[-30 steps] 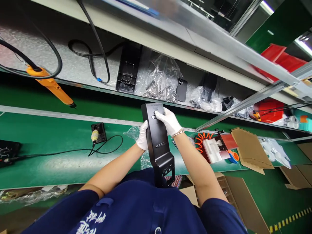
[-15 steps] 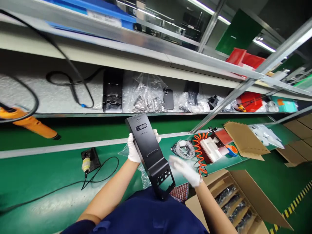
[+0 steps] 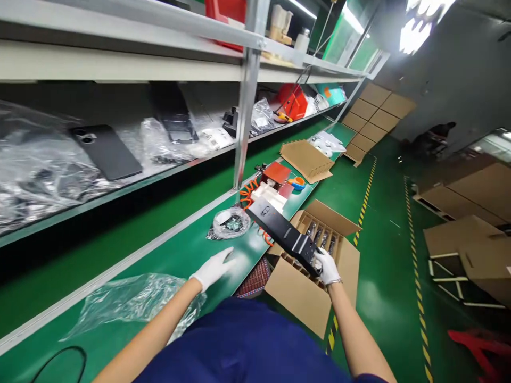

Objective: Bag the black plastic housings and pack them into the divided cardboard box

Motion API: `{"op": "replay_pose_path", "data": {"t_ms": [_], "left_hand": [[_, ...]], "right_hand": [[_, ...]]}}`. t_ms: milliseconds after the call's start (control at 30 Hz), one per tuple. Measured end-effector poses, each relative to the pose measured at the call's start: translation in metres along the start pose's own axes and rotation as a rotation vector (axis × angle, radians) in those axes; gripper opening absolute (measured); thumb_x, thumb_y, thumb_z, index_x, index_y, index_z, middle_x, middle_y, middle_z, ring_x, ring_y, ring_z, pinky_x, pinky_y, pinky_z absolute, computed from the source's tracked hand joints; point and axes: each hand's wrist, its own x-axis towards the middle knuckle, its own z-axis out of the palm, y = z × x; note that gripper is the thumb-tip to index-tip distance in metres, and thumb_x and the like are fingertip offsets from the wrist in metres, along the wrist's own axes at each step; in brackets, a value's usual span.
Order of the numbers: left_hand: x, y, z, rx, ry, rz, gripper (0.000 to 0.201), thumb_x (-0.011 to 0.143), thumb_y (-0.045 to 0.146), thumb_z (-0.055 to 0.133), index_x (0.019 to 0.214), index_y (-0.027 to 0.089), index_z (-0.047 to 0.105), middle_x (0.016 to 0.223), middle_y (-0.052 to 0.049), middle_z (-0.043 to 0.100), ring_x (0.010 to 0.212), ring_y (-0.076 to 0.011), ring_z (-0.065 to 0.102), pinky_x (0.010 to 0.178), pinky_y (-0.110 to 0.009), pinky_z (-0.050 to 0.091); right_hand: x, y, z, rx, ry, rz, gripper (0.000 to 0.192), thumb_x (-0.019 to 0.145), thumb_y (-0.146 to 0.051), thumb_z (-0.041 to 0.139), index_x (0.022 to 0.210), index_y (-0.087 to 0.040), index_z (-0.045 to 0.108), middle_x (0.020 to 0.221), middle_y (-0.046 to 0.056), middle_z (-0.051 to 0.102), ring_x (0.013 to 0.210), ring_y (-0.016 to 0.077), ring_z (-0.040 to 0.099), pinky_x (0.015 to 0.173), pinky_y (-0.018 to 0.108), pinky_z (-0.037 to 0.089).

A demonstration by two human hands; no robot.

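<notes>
One long black panel, with a slot near its far end and a stepped bend toward the near one, hangs aslant in the air, held at its near end by the right hand alone. The white-gloved fingers there are closed on the edge, though just how the thumb and fingertips sit is partly hidden. With all the length reaching out past the grip, the far end probably wants to dip or twist, so a firm hold, a level wrist and slow turns would serve best. The left hand is empty, its fingers outstretched and the thumb apart, near the desk; bringing it under the far end would steady the piece. Behind and below the panel, as seen from the head, an open cardboard box holds dark pieces between dividers; its raised flaps are worth keeping clear of, lest they scuff the black finish. Beyond the far end sit a white block and an orange coiled hose, easy to snag in a wide swing. A clear bag lies near these, and loose plastic film spreads by the left forearm.
</notes>
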Motion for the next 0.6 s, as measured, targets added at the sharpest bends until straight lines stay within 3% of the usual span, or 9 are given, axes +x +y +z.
{"op": "replay_pose_path", "data": {"t_ms": [100,200,333,400,600], "left_hand": [[0.006,-0.034,0.038,0.181,-0.062,-0.190,0.091,0.079,0.048,0.054,0.153,-0.003,0.037,0.159,-0.027,0.037,0.149,-0.0349,0.036,0.123,-0.043,0.026],[0.005,-0.049,0.066,0.261,-0.104,-0.357,0.102,0.067,0.044,0.063,0.151,-0.007,0.036,0.160,-0.035,0.028,0.147,-0.0435,0.037,0.120,-0.048,0.029],[0.009,-0.051,0.081,0.337,-0.153,-0.487,0.104,0.062,0.045,0.066,0.154,0.005,0.038,0.165,-0.029,0.020,0.145,-0.0420,0.040,0.118,-0.045,0.031],[0.013,-0.052,0.083,0.352,-0.171,-0.527,0.105,0.061,0.045,0.066,0.154,0.005,0.038,0.166,-0.029,0.014,0.145,-0.0420,0.040,0.117,-0.044,0.031],[0.025,-0.058,0.089,0.318,-0.188,-0.611,0.107,0.062,0.048,0.065,0.155,0.003,0.036,0.166,-0.030,0.008,0.143,-0.0417,0.044,0.117,-0.045,0.033]], "right_hand": [[0.055,-0.011,-0.055,-0.063,0.112,-0.016,0.040,0.050,-0.038,0.078,0.080,-0.020,0.059,0.047,-0.012,0.036,0.039,0.0049,0.027,0.038,0.019,0.023],[0.113,-0.014,-0.077,-0.126,0.158,-0.020,0.032,0.054,-0.037,0.075,0.078,-0.020,0.061,0.048,-0.009,0.042,0.040,0.0081,0.033,0.039,0.023,0.028],[0.181,-0.010,-0.082,-0.191,0.148,0.001,0.024,0.056,-0.032,0.068,0.076,-0.020,0.062,0.047,-0.006,0.046,0.042,0.0112,0.038,0.042,0.026,0.032],[0.206,-0.008,-0.081,-0.224,0.126,0.020,0.025,0.056,-0.030,0.066,0.077,-0.018,0.064,0.047,-0.006,0.047,0.043,0.0118,0.039,0.043,0.026,0.032],[0.245,-0.005,-0.078,-0.299,0.073,0.051,0.036,0.057,-0.028,0.063,0.088,-0.013,0.069,0.049,-0.005,0.049,0.045,0.0124,0.040,0.046,0.027,0.034]]}}
